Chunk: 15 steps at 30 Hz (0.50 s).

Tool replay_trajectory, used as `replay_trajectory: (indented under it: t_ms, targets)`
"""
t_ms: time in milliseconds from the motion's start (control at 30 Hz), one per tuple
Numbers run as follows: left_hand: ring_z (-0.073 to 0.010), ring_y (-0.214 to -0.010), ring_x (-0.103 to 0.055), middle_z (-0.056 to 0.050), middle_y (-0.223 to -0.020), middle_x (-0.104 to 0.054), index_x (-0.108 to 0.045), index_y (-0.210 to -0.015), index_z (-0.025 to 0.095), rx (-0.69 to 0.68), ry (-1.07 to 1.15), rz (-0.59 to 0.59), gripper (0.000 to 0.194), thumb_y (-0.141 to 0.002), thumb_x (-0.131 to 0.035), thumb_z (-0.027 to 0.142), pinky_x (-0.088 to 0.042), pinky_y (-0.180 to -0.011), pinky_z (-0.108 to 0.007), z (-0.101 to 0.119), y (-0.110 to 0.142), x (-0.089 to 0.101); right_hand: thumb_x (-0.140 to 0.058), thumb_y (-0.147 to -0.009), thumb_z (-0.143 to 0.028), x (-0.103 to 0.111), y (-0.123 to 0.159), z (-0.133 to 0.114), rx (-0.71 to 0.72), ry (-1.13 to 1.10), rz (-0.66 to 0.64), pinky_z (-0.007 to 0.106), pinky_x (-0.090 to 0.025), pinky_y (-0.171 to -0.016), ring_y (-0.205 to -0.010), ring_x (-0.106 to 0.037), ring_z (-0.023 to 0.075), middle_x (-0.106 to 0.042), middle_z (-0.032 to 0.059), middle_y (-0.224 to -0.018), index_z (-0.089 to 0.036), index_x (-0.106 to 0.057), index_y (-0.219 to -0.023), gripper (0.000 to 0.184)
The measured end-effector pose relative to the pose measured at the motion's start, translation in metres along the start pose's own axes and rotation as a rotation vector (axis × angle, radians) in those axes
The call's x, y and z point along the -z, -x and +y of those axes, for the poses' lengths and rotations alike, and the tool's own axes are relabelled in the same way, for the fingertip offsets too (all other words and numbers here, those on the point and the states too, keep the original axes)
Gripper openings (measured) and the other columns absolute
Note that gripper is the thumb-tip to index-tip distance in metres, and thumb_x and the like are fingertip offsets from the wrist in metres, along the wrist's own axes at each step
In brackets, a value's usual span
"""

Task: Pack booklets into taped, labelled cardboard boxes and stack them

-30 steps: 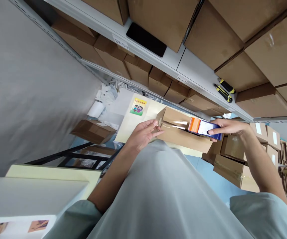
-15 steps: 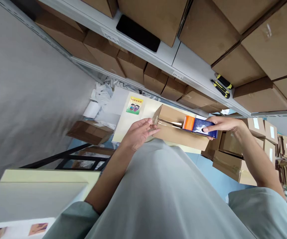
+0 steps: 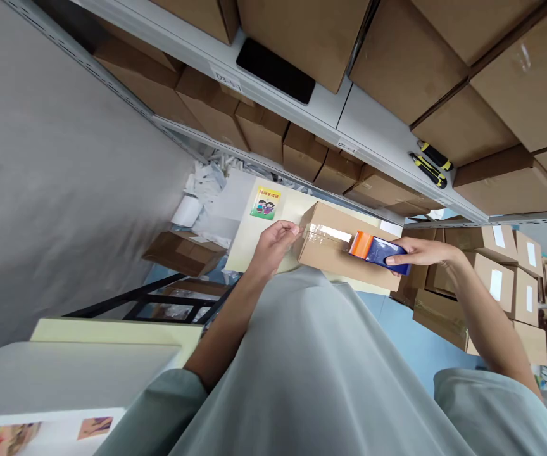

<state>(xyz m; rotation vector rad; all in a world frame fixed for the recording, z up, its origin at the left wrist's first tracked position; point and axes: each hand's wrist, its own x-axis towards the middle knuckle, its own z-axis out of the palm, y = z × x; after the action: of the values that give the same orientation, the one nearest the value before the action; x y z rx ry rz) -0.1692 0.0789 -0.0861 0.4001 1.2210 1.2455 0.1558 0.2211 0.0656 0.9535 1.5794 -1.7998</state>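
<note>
A closed cardboard box (image 3: 328,254) lies on the cream table (image 3: 242,237) in front of my body. My right hand (image 3: 420,251) grips a blue and orange tape dispenser (image 3: 380,252) over the box's right half. A shiny strip of clear tape (image 3: 329,232) runs along the top seam from the left end toward the dispenser. My left hand (image 3: 273,246) is at the box's left end, its fingers curled and pressed together against the edge. Whatever those fingers pinch is too small to make out.
Above the table, a shelf (image 3: 373,114) bears cardboard boxes, a black phone (image 3: 276,69) and two yellow-black box cutters (image 3: 430,170). A picture booklet (image 3: 265,203) lies at the table's left. Stacked boxes (image 3: 485,278) stand at right; an open carton (image 3: 183,252) is at left.
The top flaps, slightly parted before, now meet at the seam. My left fingers have gone from spread to curled at the box end. The dispenser has tilted and stays in my right hand.
</note>
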Motion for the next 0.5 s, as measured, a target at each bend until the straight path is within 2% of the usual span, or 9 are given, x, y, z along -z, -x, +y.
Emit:
replay_trajectory:
  t_ms: [167, 400, 500]
  targets:
    - [-0.0302, -0.124, -0.075, -0.008, -0.102, -0.079, -0.066, -0.09, 0.02, -0.003, 0.044, -0.1, 0.055, -0.073, -0.094, 0.063, -0.053, -0.12, -0.057, -0.007, -0.011, 0.003, -0.068, -0.098, -0.073, -0.004, -0.004, 0.0, 0.024, -0.02, 0.002, 0.028, -0.057, -0.075, -0.076, -0.066, 0.0156, -0.071, 0.0025, -0.084, -0.016, -0.069, -0.09, 0.057]
    - [-0.0299, -0.118, -0.078, -0.004, -0.092, -0.076, -0.065, -0.086, 0.02, 0.069, 0.118, -0.161, 0.054, -0.07, -0.098, 0.059, -0.053, -0.12, -0.057, -0.008, -0.021, 0.016, -0.066, -0.099, -0.074, -0.008, -0.012, -0.012, 0.006, 0.009, 0.032, 0.028, -0.055, -0.076, -0.075, -0.065, 0.0148, -0.07, 0.0023, -0.081, -0.016, -0.069, -0.084, 0.059]
    - [-0.0299, -0.117, -0.078, -0.007, -0.095, -0.079, -0.066, -0.086, 0.02, 0.116, 0.14, -0.167, 0.05, -0.07, -0.098, 0.056, -0.054, -0.119, -0.055, -0.009, -0.024, 0.018, -0.066, -0.099, -0.074, -0.008, -0.015, -0.016, -0.004, 0.022, 0.034, 0.028, -0.055, -0.076, -0.074, -0.065, 0.0146, -0.069, 0.0019, -0.079, -0.016, -0.07, -0.082, 0.061]
